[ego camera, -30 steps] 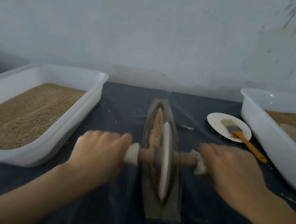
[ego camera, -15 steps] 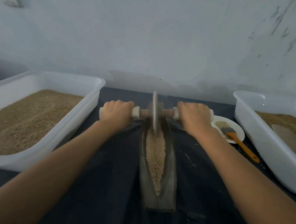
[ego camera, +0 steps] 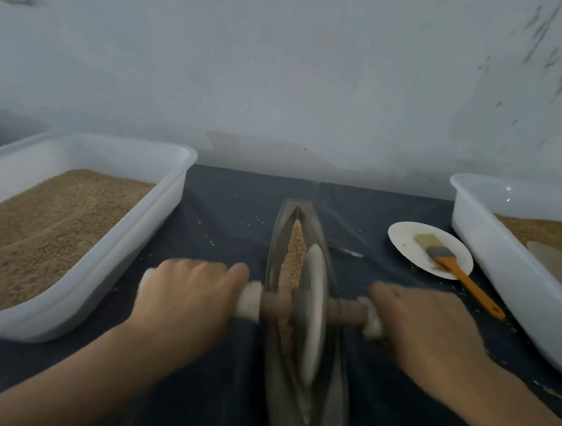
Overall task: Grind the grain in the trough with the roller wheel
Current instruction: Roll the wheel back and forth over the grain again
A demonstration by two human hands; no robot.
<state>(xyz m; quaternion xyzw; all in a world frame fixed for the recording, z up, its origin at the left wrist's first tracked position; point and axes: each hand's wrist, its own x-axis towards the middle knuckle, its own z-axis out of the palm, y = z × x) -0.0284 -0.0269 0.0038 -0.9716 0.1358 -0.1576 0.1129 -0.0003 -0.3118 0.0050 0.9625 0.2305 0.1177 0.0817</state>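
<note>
Dark surface (ego camera: 227,209) carries the trough (ego camera: 306,214); both hands' fingers (ego camera: 200,267) curl around the roller wheel (ego camera: 313,313) axle, grain (ego camera: 295,246) beyond them.

Left hand (ego camera: 185,301): grain tub (ego camera: 132,263) just beside, outward; dark cloth (ego camera: 227,209) open ahead; right hand (ego camera: 430,327): plate (ego camera: 403,240) and brush (ego camera: 450,266) ahead-right; second tub (ego camera: 488,252) beyond.

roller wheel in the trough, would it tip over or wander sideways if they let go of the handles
Probably it would tip: the roller wheel is a thin disc standing on edge, steadied only by the left hand and right hand gripping its axle. The narrow trough should keep it from wandering far sideways. It looks stiff and likely heavy for its size.
</note>
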